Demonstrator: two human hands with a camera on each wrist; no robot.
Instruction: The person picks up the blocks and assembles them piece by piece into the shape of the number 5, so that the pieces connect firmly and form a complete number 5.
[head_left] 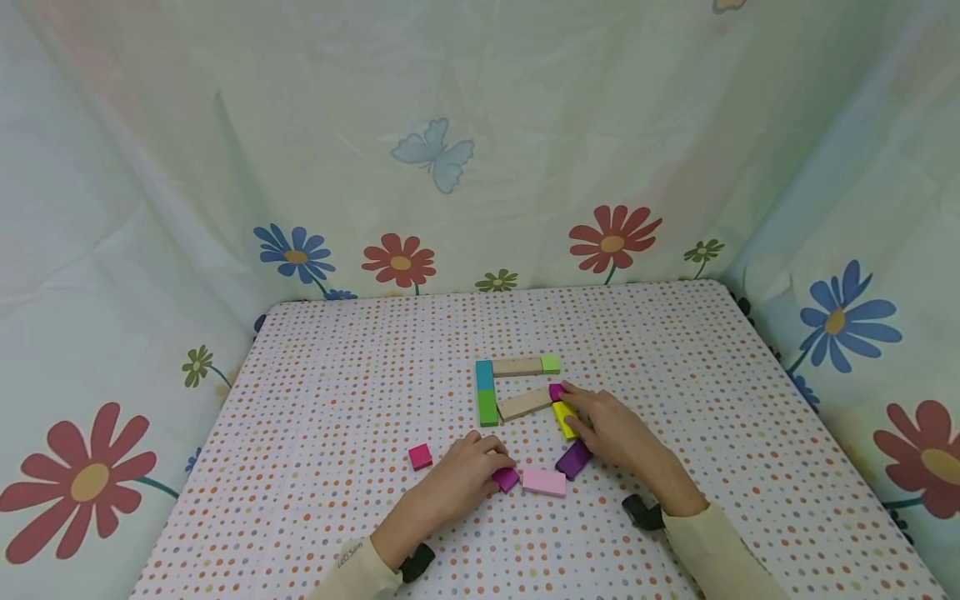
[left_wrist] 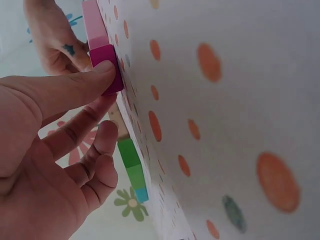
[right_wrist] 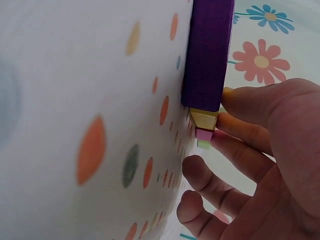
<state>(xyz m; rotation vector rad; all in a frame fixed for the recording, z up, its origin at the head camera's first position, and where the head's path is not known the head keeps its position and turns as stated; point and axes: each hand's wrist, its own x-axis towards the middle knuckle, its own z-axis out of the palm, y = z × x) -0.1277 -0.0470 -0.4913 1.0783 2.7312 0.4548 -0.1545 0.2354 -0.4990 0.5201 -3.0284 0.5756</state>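
Observation:
My left hand (head_left: 467, 473) pinches a magenta block (left_wrist: 106, 70) between thumb and index finger, low on the table, with the other fingers curled loosely. A pale pink block (head_left: 544, 482) lies beside it, their ends close together. My right hand (head_left: 617, 427) rests its fingertips on a yellow block (head_left: 564, 421) and a small magenta cube (head_left: 556, 392). Its thumb is by the near end of the yellow block, next to a purple block (right_wrist: 207, 55). In the right wrist view its other fingers are bent and hold nothing.
A wooden block (head_left: 525, 404) slants from the green block (head_left: 488, 408) to the magenta cube. Blue block (head_left: 484, 375), another wooden block (head_left: 517, 367) and lime cube (head_left: 551, 364) stand behind. A pink-red cube (head_left: 420, 456) lies left, on the dotted tabletop (head_left: 337, 400).

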